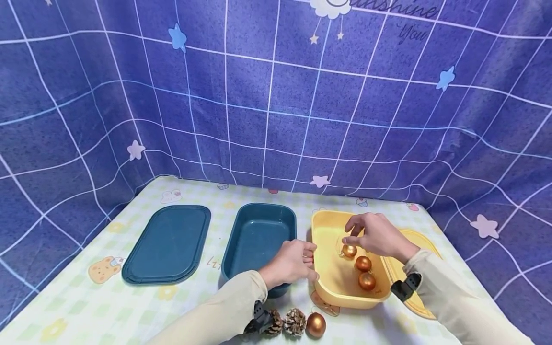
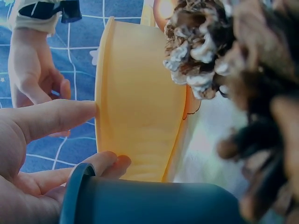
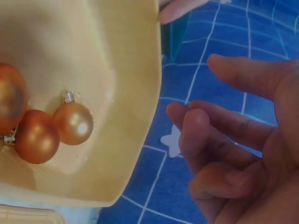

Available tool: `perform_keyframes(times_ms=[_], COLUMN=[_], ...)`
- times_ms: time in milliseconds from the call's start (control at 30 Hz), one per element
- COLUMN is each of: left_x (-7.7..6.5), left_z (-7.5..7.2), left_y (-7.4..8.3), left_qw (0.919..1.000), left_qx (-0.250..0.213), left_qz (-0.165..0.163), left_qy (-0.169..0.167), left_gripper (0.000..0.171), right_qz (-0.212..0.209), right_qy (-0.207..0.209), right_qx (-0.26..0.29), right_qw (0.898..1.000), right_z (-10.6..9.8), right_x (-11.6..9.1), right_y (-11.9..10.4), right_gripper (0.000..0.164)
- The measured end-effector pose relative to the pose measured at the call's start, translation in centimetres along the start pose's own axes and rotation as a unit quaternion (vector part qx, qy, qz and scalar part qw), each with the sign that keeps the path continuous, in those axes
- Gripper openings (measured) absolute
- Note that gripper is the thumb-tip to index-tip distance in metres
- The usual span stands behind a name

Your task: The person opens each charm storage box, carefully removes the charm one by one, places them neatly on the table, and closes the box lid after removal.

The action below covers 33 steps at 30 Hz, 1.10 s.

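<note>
My left hand [image 1: 288, 262] reaches over the dark blue box [image 1: 258, 239] and touches the left rim of the yellow box [image 1: 329, 273]. Its fingers are fairly straight, and in the left wrist view the thumb meets the rim. Above the yellow box hovers my right hand [image 1: 379, 235], holding nothing, its fingers loosely bent with a gap to the thumb. Inside lie a pale gold ball ornament [image 3: 74, 123] and two copper-coloured ball ornaments, one copper ball [image 1: 363, 263] just behind the other [image 1: 367, 281]. The gold ball has a silvery cap and a thin loop.
A dark blue lid [image 1: 168, 244] lies at the left, a yellow lid [image 1: 416, 239] under the right forearm's side. Near the front are pine cones [image 1: 295, 321] and another copper ball [image 1: 316, 325]. A blue gridded curtain [image 1: 267, 96] hangs behind the table.
</note>
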<state>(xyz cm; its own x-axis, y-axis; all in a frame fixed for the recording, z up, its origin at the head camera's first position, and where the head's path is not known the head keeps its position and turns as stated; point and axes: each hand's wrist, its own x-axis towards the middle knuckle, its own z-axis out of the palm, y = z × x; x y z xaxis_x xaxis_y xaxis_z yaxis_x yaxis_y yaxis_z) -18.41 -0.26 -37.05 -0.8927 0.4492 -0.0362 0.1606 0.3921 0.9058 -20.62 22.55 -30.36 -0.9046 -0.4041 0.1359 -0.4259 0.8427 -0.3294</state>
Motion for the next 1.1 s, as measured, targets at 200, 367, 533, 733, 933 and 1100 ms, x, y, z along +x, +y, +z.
perform_keyframes(times_ms=[200,367,533,733,933,1100], left_x=[0.0,0.0,0.1,0.1,0.0,0.1], left_z=[0.0,-0.1,0.0,0.1,0.1,0.1], left_y=[0.0,0.1,0.1,0.0,0.0,-0.1], left_qw=[1.0,1.0,1.0,1.0,1.0,1.0], left_qx=[-0.004,-0.001,0.004,-0.005,-0.008,-0.006], left_qz=[0.001,0.003,0.008,0.005,0.003,0.001], left_qy=[-0.001,-0.002,-0.001,-0.003,-0.001,-0.001], left_gripper=[0.07,0.069,0.069,0.07,0.07,0.071], right_qz=[0.032,0.044,0.06,0.106,0.127,0.134], right_qy=[-0.015,-0.028,-0.056,-0.107,-0.119,-0.12], right_qx=[0.011,0.0,-0.019,-0.043,-0.067,-0.065], right_qw=[0.999,0.999,0.996,0.988,0.982,0.982], right_z=[0.9,2.0,2.8,3.7,4.2,4.5], right_x=[1.1,1.7,2.1,2.6,2.9,2.9], right_y=[1.1,1.9,2.4,2.9,3.2,3.4], right_gripper=[0.019,0.021,0.027,0.031,0.026,0.021])
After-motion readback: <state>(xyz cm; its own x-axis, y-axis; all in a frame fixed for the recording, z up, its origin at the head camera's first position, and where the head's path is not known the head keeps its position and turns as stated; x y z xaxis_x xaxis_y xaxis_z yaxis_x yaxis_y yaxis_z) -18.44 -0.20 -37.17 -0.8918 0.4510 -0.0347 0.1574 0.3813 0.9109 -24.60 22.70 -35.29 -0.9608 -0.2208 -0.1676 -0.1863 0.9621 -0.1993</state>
